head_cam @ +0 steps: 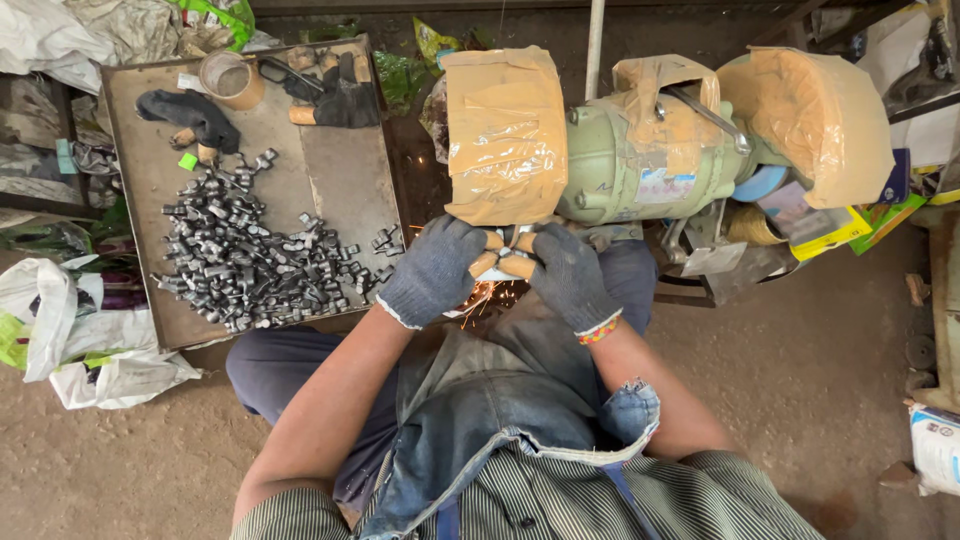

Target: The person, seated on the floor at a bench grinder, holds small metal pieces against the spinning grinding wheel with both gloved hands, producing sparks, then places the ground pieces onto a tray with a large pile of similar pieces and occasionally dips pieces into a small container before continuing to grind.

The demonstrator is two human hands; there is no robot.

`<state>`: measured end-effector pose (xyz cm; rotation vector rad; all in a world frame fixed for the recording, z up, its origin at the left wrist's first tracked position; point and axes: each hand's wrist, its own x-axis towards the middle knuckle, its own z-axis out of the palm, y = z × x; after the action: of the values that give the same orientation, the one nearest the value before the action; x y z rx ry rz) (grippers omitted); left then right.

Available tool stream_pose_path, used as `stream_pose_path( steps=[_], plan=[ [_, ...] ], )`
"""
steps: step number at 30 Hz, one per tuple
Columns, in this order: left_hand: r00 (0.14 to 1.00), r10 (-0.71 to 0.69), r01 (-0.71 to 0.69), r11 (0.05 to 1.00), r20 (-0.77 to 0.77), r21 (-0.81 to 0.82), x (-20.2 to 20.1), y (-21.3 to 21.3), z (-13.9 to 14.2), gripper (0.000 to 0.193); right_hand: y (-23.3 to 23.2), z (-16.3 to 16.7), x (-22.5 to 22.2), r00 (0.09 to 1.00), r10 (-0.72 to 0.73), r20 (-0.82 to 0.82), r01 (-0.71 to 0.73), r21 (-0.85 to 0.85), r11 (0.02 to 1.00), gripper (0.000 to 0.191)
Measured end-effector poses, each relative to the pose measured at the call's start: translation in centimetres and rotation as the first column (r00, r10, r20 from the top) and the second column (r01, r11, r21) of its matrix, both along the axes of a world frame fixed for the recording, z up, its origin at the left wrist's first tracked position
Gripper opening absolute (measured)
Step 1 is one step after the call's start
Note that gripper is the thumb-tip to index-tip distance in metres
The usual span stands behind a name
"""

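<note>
Both hands, left hand point(435, 270) and right hand point(568, 275), pinch a small workpiece point(505, 262) under the taped grinder point(600, 140), beside a tray point(330, 170) of metal parts point(250, 260).

We cannot see what our left hand point(435, 268) and right hand point(570, 275) pinch; the wheel guard point(505, 135) at 12 o'clock hides it.

Floor: you sit on bare brown dirt point(820, 330).
Left: your metal tray point(340, 180) stands beside white sacks point(60, 320).
Light: soft, even daylight.
</note>
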<state>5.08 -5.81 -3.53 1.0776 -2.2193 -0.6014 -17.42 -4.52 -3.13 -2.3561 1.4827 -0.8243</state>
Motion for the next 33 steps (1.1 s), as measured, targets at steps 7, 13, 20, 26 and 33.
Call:
stream_pose_path(
  steps=[7, 13, 20, 26, 33],
  plan=[
    [0.999, 0.021, -0.021, 1.0, 0.042, -0.008, 1.1, 0.2, 0.5, 0.022, -0.6, 0.4, 0.5, 0.999, 0.006, -0.032, -0.004, 0.051, 0.999, 0.028],
    [0.937, 0.346, -0.347, 0.938, 0.054, 0.008, -0.5, 3.7, 0.4, 0.024, -0.2, 0.4, 1.1, 0.991, 0.018, 0.134, -0.021, 0.021, 1.0, 0.031],
    [0.969, 0.248, -0.247, 0.969, 0.021, -0.025, -0.5, 9.3, -1.5, 0.029, 6.1, 1.3, 0.1, 0.968, 0.206, -0.144, -0.24, -0.282, 0.929, 0.014],
    [0.616, 0.591, -0.628, 0.768, 0.522, -0.128, 3.3, 7.8, -3.2, 0.041, 8.3, -3.0, -0.1, 0.997, -0.033, -0.07, 0.049, 0.25, 0.967, 0.028],
    [0.621, 0.667, -0.784, 0.527, 0.412, 0.328, 6.6, 6.8, -3.9, 0.038, 8.4, -2.0, 0.0, 0.998, 0.066, -0.008, -0.061, 0.269, 0.961, 0.028]
  ],
)
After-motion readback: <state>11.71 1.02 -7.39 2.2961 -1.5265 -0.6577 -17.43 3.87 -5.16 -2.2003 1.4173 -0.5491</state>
